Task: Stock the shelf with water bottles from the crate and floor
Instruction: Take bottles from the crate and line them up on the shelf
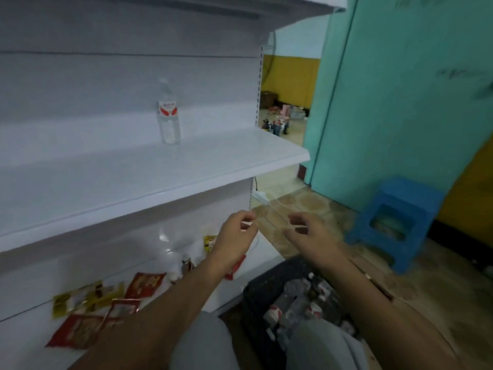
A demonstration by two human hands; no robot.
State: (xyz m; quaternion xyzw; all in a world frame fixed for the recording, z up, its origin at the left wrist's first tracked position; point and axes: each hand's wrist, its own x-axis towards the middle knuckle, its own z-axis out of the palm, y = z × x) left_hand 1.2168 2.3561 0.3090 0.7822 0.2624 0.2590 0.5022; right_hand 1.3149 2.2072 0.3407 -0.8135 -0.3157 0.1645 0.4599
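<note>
One water bottle (169,116) stands upright on the white shelf (165,166), toward its back edge and right of the middle, with much bare board around it. The other bottles lie mixed in the dark crate (256,295) on the floor (333,217), just beside the right end of the shelving and in front of the person's knees.

Both hands hang in the air above the crate, below the front edge of the shelf. The left hand (236,237) has its fingers curled in, and the right hand (309,231) shows loosely bent fingers. Something thin and clear seems to stretch between them (maybe a plastic wrap), but the blur does not let me tell if they really hold it.

I judge the step in hand is to get the next bottle. To do it well, reach down into the crate, take one bottle around the body, and set it upright just beside the standing one, starting a row from the back edge. The snack packets (90,311) on the lower shelf should stay untouched.
</note>
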